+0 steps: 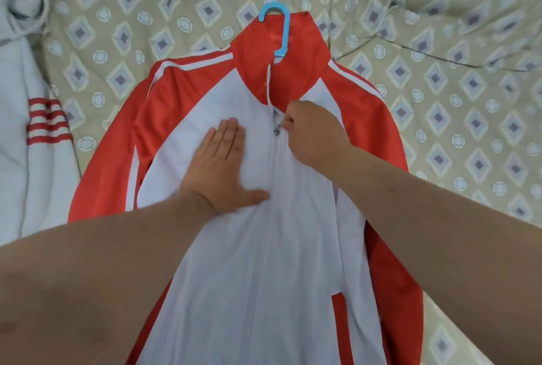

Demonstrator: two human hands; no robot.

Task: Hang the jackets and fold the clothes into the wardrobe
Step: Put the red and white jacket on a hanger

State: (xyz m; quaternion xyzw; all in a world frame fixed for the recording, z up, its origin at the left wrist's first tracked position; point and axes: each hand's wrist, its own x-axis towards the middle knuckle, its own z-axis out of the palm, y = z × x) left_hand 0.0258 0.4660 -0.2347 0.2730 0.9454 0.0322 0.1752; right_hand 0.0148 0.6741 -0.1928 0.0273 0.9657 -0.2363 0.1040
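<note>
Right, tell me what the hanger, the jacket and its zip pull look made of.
Hanger: smooth moulded plastic, judging by its light-blue gloss. Jacket: thin synthetic knit, probably polyester; faint sheen, soft wrinkles. Zip pull: small, grey, possibly metal; too small to confirm.

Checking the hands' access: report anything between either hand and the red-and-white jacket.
Nothing visible: the left hand presses flat on the red-and-white zip-up jacket; the right hand pinches it beside the small metal zipper slider.
</note>
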